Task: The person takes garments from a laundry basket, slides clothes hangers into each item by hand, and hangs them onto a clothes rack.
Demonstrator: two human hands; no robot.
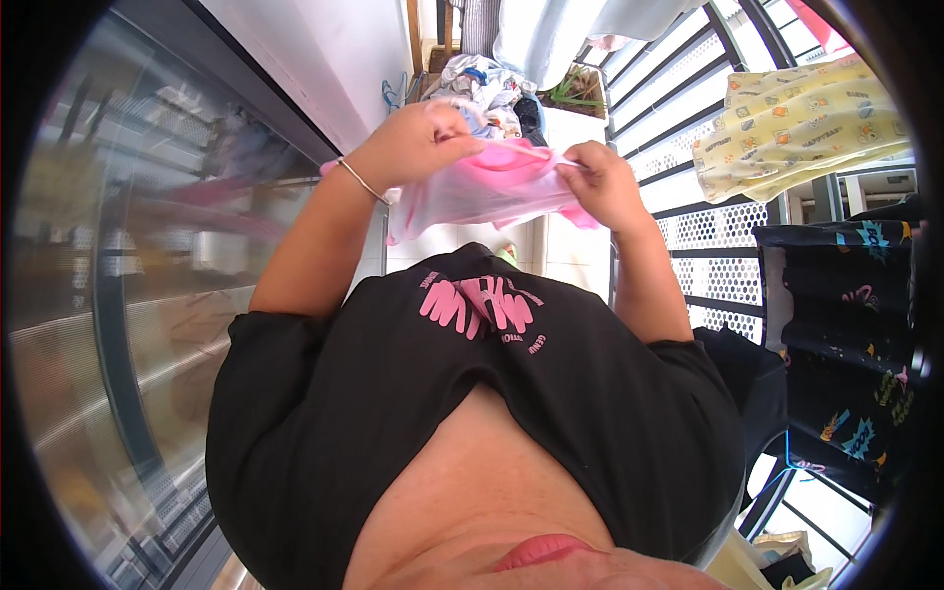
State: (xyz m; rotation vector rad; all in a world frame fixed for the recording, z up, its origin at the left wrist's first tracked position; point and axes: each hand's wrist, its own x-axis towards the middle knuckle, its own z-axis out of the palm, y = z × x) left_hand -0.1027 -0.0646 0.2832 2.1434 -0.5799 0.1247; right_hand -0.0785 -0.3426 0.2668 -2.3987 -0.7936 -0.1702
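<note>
A pink and white garment (487, 195) of thin cloth is stretched between my two hands in front of my chest. My left hand (442, 140), slightly blurred and with a bangle on the wrist, pinches its upper edge. On the other side, my right hand (601, 181) grips the edge between thumb and fingers. The garment's pink neckline or trim (509, 155) spans the gap between the hands, and its lower part hangs in loose folds. Just beyond it, a heap of mixed laundry (483, 88) sits in a light blue tub, partly hidden by my left hand and the garment.
A glass sliding door (147, 243) runs along the left. Metal railings (664, 96) line the right, where a yellow patterned cloth (796, 129) and black printed clothing (841, 295) hang. Blue hangers (396, 92) are by the white wall. A planter (579, 92) stands beside the laundry.
</note>
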